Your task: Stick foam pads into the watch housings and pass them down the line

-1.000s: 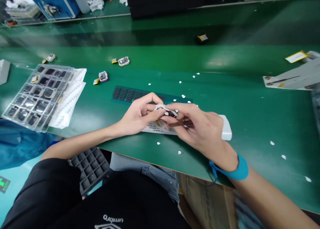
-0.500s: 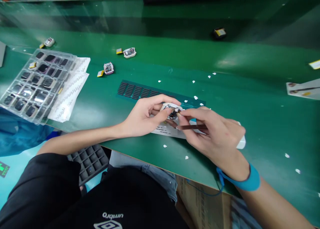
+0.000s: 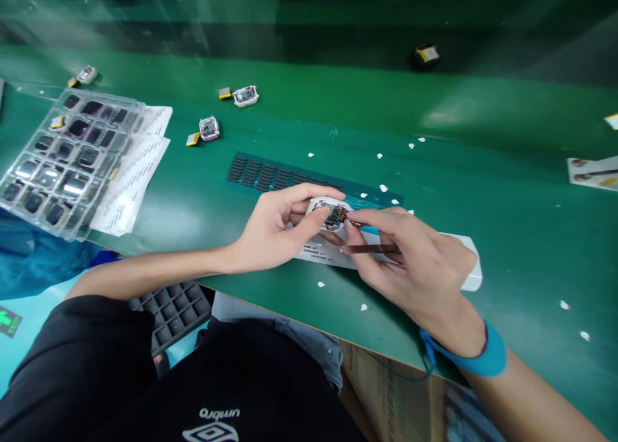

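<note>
My left hand (image 3: pixel 284 226) is closed around an open white smartwatch case (image 3: pixel 333 214), its thumb lying on the circuitry inside. Small boards and orange flex parts show in the case. At its right edge, the fingertips of my right hand (image 3: pixel 410 255) are pinched together by the orange part. The same hand grips dark brown tweezers (image 3: pixel 371 249), which lie across its fingers; their tips are too small to make out. Beneath both hands lies a white printed label sheet (image 3: pixel 318 254), partly covered. Behind them is a green sheet with rows of black strips (image 3: pixel 261 174).
Several opened watch cases (image 3: pixel 209 128) with yellow batteries (image 3: pixel 192 139) lie at the back left. A clear tray (image 3: pixel 58 162) of dark screens rests on paper sheets (image 3: pixel 138 172). Small white stickers (image 3: pixel 383 188) dot the green bench (image 3: pixel 506 236). A blue wrist strap (image 3: pixel 483 355) trails a cord.
The right fingers have shifted slightly to the case's right edge, uncovering more of its inside. A small white bit seen over the case earlier no longer shows. The view has shifted a little.
</note>
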Motion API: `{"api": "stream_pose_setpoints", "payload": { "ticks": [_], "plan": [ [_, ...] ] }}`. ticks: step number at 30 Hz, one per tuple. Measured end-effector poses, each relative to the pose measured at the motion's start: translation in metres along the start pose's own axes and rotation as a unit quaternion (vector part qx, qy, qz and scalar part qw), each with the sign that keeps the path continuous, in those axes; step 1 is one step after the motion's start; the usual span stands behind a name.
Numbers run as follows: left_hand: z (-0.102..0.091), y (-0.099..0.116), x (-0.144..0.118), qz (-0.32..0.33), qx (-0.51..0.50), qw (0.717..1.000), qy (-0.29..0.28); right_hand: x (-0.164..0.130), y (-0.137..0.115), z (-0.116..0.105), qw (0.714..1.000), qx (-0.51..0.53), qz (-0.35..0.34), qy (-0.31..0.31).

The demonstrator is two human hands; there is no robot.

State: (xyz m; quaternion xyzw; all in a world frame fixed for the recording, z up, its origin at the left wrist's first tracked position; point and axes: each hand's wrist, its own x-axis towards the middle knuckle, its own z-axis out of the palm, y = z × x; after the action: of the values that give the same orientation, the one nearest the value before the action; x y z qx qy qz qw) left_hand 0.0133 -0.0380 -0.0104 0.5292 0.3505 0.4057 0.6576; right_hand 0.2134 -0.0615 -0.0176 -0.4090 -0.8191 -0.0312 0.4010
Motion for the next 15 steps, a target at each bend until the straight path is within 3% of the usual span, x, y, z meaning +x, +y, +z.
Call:
{"api": "stream_pose_setpoints", "payload": {
  "ticks": [4,10,15],
  "plan": [
    [-0.0002,-0.0041,-0.0001,0.004,0.022,1.000,0.004,-0.0021,-0.0002,0.0016,1.000,0.007,0.004,-0.017],
    [-0.0026,-0.0058,0.0006,0.053,0.089,0.995,0.001,-0.0056,-0.0017,0.0024,1.000,-0.016,0.022,-0.013],
    [-0.0031,-0.0072,-0.0008,0.109,0.177,0.978,0.007,-0.0049,-0.0031,0.0001,0.999,-0.020,0.017,-0.044]
  ]
}}
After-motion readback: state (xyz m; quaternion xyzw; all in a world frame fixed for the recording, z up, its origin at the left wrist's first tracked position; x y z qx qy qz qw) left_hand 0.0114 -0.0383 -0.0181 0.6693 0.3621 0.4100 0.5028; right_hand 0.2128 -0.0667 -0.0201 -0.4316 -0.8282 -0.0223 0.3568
